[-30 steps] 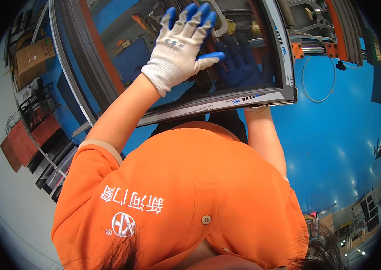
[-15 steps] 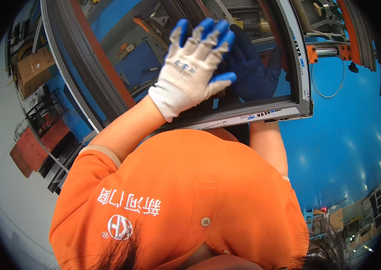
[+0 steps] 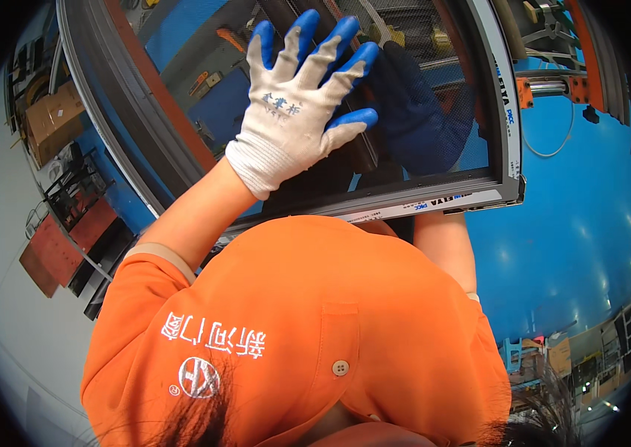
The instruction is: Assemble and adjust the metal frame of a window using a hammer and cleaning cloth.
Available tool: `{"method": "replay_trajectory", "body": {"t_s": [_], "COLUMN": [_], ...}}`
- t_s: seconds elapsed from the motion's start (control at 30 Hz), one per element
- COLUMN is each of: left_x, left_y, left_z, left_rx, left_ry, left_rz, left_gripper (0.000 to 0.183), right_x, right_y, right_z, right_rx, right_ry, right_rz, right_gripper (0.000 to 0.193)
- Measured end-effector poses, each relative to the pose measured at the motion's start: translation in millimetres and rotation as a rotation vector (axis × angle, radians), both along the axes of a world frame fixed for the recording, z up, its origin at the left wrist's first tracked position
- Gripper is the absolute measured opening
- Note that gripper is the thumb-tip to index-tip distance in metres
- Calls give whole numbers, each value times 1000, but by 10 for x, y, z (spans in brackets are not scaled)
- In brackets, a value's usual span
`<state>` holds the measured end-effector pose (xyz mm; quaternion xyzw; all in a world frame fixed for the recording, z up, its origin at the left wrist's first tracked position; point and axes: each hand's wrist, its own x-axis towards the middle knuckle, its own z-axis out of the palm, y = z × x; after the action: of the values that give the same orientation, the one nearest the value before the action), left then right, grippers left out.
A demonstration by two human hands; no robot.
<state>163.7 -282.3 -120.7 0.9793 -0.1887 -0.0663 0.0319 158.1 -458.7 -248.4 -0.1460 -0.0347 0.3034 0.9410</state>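
A framed mesh screen [image 3: 472, 160] with a dark frame and white printed film along its edges lies before me, tilted. Above the mesh, my left hand [image 3: 285, 112], in a white knit glove with blue fingertips, is open with its fingers spread and nothing held. Whether it touches the mesh I cannot tell. My right hand [image 3: 427, 119], in a dark blue-palmed glove, is beneath the screen and shows through the mesh, palm up, with fingers stretched out. Its forearm passes under the near frame edge.
Beneath the screen, tools and a blue surface show through the mesh. To the right is a rail with orange brackets [image 3: 551, 88] and a looped cable over a blue floor [image 3: 569, 223]. Cardboard boxes [image 3: 54, 112] and reddish boards [image 3: 69, 246] stand at the left.
My left hand has moved left and slightly away, its fingers spreading wider. The screen's near right corner has shifted slightly right and toward me. My right hand stays beneath the mesh.
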Motion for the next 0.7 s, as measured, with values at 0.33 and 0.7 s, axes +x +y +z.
{"method": "replay_trajectory", "body": {"t_s": [0.33, 0.7], "left_x": [88, 175], "left_y": [115, 256], "left_z": [-110, -175], "left_rx": [-65, -129], "left_ry": [-8, -52], "left_rz": [-63, -156], "left_gripper": [70, 71], "right_x": [61, 56], "right_y": [27, 152], "right_z": [122, 206], "right_rx": [-101, 313], "right_ry": [-52, 136], "right_rz": [28, 32], "right_gripper": [80, 74]}}
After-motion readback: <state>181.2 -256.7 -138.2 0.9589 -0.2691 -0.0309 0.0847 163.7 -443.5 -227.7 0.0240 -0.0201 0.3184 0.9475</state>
